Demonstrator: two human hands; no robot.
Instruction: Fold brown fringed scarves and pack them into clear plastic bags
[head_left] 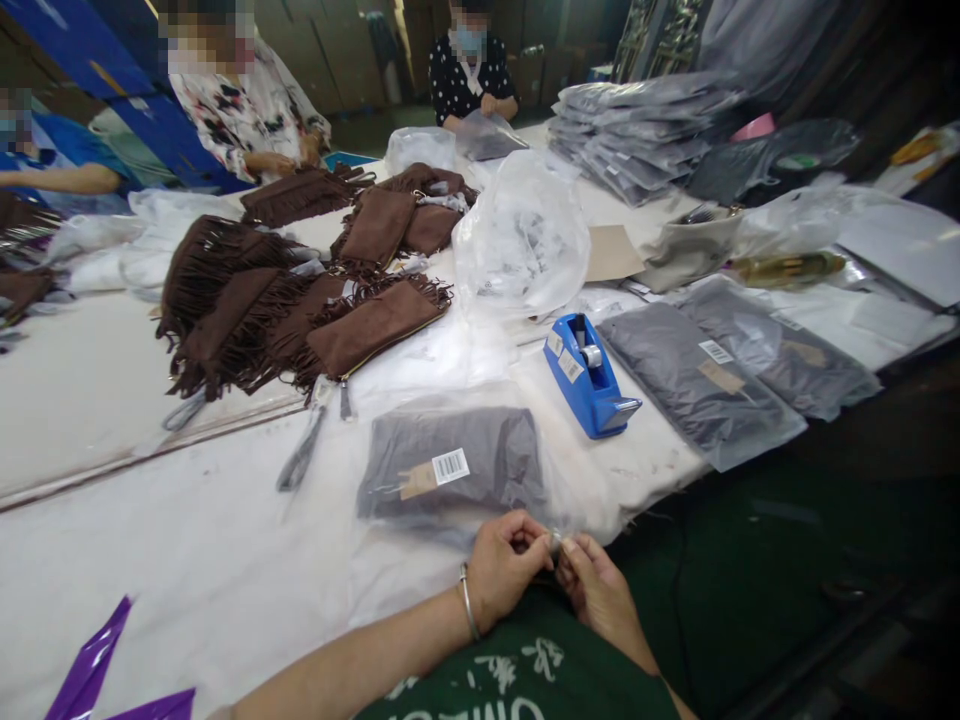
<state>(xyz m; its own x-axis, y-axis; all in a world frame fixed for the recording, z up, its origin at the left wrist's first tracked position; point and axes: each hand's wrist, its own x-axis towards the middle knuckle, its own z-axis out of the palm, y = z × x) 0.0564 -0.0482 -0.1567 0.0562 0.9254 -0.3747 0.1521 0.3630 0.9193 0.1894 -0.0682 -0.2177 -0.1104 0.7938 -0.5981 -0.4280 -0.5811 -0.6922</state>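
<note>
My left hand (502, 570), with a metal bangle on its wrist, and my right hand (596, 590) meet at the near table edge. Their fingertips pinch a small shiny piece (555, 541) between them; its exact form is too small to tell. Just beyond my hands, a transparent plastic bag (450, 465) holding a folded grey item lies flat on the white-covered table (187, 590). A barcode label and a tan tag sit on the bag, and its film appears to run toward my fingers.
A blue tape dispenser (585, 375) and grey bagged items (697, 380) lie to the right. Brown fringed suede pouches (375, 330) are piled ahead, beside a plastic bag (521, 235). Bagged stacks (637, 140) stand far right. Co-workers' hands (487, 105) work at the far end. Purple film (90, 665) lies near left.
</note>
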